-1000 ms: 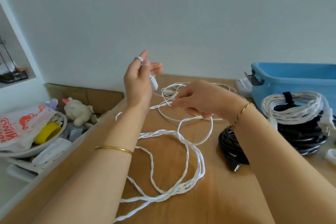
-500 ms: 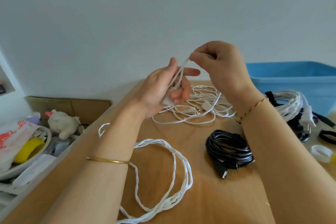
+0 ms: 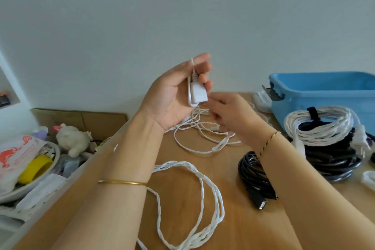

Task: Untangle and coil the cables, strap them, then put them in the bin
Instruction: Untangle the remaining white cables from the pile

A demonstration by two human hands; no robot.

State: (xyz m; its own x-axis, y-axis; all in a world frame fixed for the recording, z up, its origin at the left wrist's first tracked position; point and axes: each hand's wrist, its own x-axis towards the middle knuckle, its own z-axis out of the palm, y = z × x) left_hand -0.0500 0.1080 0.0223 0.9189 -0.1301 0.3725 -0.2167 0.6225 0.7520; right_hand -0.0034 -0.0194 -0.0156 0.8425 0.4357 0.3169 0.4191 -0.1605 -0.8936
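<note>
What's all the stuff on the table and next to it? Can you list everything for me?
thin white cable: one, white, its block in the left hand, the rest tangled on the table
loose twisted cable: one, white, near side of table
black cable: one coil, black, on table, partly behind the right forearm
stacked coils: two, white on top of black, in front of the bin
bin: one, blue, far right
table: one, light brown wood
soft toy: one, white, left of the table
tape roll: one, yellow, among clutter at left
left hand: raised, holds the cable's block
right hand: fingers curled at the tangle, grip blurred
</note>
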